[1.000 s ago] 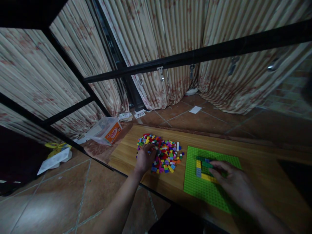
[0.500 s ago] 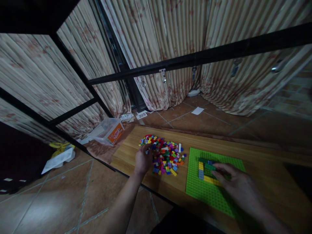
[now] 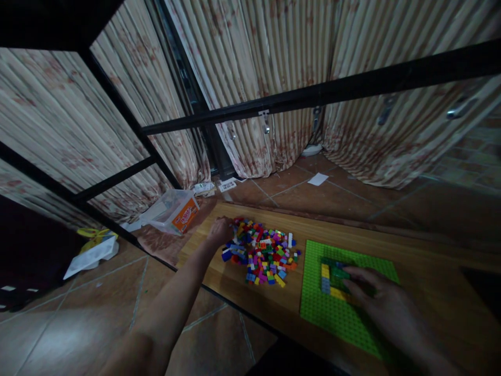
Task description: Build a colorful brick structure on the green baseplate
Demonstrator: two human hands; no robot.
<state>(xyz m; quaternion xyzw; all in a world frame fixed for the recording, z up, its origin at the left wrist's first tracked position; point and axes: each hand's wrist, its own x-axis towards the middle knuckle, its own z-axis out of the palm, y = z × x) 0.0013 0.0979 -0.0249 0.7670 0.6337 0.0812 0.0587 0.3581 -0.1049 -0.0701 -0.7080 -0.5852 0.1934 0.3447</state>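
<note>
My left hand [image 3: 221,230] is at the far left edge of a pile of loose toy building bricks [image 3: 270,256]. Its fingers point into the pile, too small and blurred to show whether they grip anything. My right hand [image 3: 371,287] is over the green baseplate [image 3: 317,308], thumb and fingers pinched on a dark green brick [image 3: 341,272]. That brick is close to a low outline of bricks on the plate: a yellow brick [image 3: 325,270], a grey-blue brick [image 3: 325,285], a yellow row [image 3: 340,294] partly under my hand, and a dark green row [image 3: 329,260].
The wooden table [image 3: 254,303] carries the pile and baseplate. A clear plastic box [image 3: 172,211] with an orange label stands past its left end. Behind run a black metal bar [image 3: 289,102] with hooks and long curtains [image 3: 266,52]. Paper [image 3: 318,179] lies on the tiled floor.
My left hand has moved left and away from me, from the middle of the pile's near side to its far left edge, uncovering blue bricks. My right hand still pinches the green brick.
</note>
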